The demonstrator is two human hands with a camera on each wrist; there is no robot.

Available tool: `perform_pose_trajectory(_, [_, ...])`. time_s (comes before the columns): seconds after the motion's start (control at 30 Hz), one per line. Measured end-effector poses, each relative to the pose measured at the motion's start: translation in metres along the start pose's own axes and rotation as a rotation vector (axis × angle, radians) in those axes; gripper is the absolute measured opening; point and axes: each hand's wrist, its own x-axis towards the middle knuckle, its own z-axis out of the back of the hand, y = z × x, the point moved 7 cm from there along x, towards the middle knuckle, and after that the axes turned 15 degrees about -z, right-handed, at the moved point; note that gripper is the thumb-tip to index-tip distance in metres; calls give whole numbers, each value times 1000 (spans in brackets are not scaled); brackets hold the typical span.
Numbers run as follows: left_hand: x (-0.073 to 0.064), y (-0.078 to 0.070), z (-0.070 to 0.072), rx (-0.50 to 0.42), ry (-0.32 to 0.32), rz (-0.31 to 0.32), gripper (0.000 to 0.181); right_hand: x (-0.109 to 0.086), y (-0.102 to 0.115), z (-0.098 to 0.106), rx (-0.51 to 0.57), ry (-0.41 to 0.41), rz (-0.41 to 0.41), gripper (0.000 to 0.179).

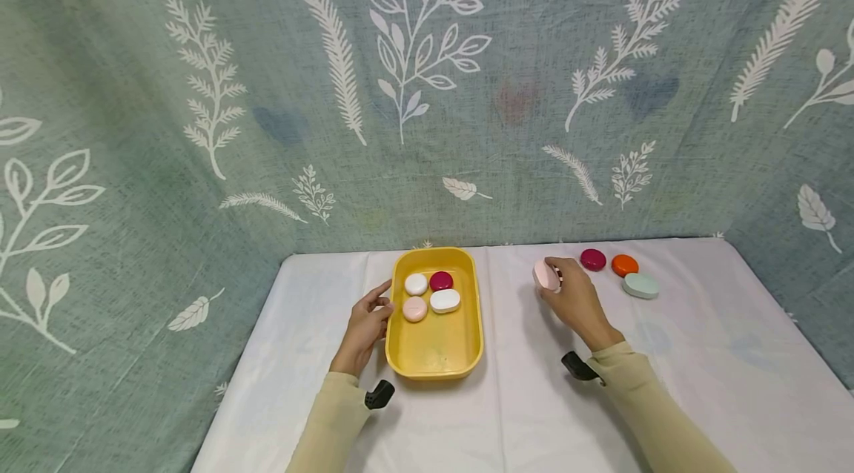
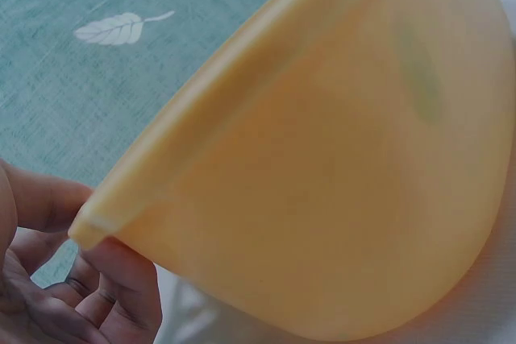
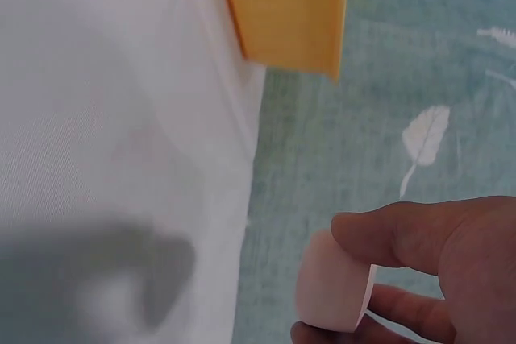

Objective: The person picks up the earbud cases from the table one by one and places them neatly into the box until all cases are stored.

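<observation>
Four soaps (image 1: pixel 445 301) are contained in the yellow tray (image 1: pixel 434 347) pinched by the left hand (image 1: pixel 364 326), to its right. A pink soap (image 1: pixel 545 276) is gripped by the right hand (image 1: pixel 577 301); beyond it, three loose soaps (image 1: pixel 625 265) are noted.

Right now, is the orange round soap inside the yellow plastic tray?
No, the orange soap lies on the white cloth outside the tray.

The yellow tray (image 1: pixel 437 351) looks like smooth, shiny plastic. The held pink bar (image 1: pixel 545 277) is smooth and dull. Near the desk's (image 1: pixel 534 414) far edge, the dark red bar (image 1: pixel 593 259) shines. White cloth (image 1: pixel 460 428) covers the desk; the green cloth (image 1: pixel 427 191) behind looks rougher.
</observation>
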Motion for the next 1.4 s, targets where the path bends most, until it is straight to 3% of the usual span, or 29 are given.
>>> perform_pose_trajectory(0.63, [2,3,1,13,-15,-5,51,-14,57,-29,73,39,157,55])
perform_pose_trajectory(0.93, [1,2,1,12,-14,-10,52,-17,78,-43,93,102,163,55])
perform_pose_trajectory(1.4, [1,1,0,21,-17,3,51,-23,110,-67,32,222,172,56])
